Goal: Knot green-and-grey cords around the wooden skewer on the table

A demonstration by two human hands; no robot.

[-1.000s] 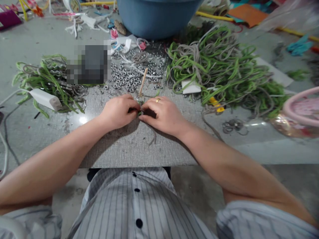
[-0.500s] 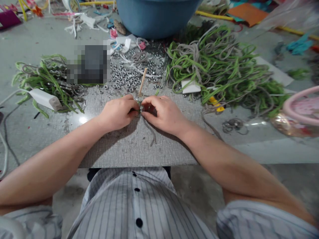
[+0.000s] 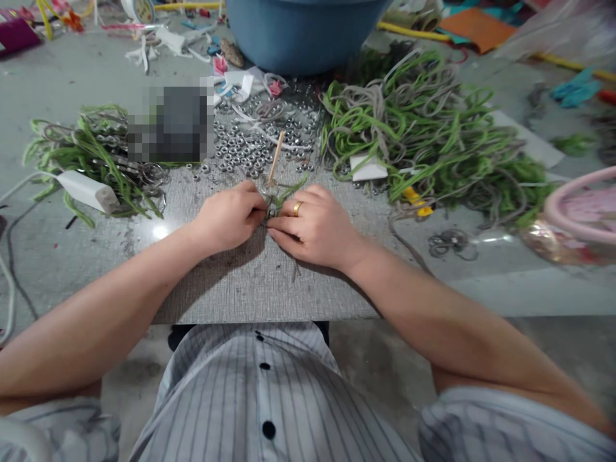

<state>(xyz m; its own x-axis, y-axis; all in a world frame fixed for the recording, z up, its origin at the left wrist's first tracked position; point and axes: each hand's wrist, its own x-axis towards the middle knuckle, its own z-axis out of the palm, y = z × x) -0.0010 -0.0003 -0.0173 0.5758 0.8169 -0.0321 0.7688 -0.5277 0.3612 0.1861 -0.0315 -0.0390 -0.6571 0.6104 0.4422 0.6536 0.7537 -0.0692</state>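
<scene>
Near the middle of the table, my left hand (image 3: pixel 230 215) is closed in a pinch on a green and grey cord (image 3: pixel 292 188). My right hand (image 3: pixel 315 224), with a gold ring on one finger, is closed on the same cord, its fingertips almost touching the left ones. A small metal nut seems to sit between the fingertips, mostly hidden. The green cord end points up and right, and a grey end (image 3: pixel 295 269) lies below my right hand. Just beyond stands a thin wooden stick (image 3: pixel 276 157), tilted slightly. Behind it many metal nuts (image 3: pixel 240 151) are scattered.
A blue basin (image 3: pixel 308 35) stands at the back. Tangled green and grey cords (image 3: pixel 423 128) are heaped at the right, with a white block (image 3: pixel 368 168) before them. More cords (image 3: pixel 91 144) and a white adapter (image 3: pixel 89 191) lie left. A pink-rimmed item (image 3: pixel 582 205) is far right.
My right hand has turned and its fingers have come closer together, showing the ring. The green cord end now sticks out above it, and less of the grey end shows below.
</scene>
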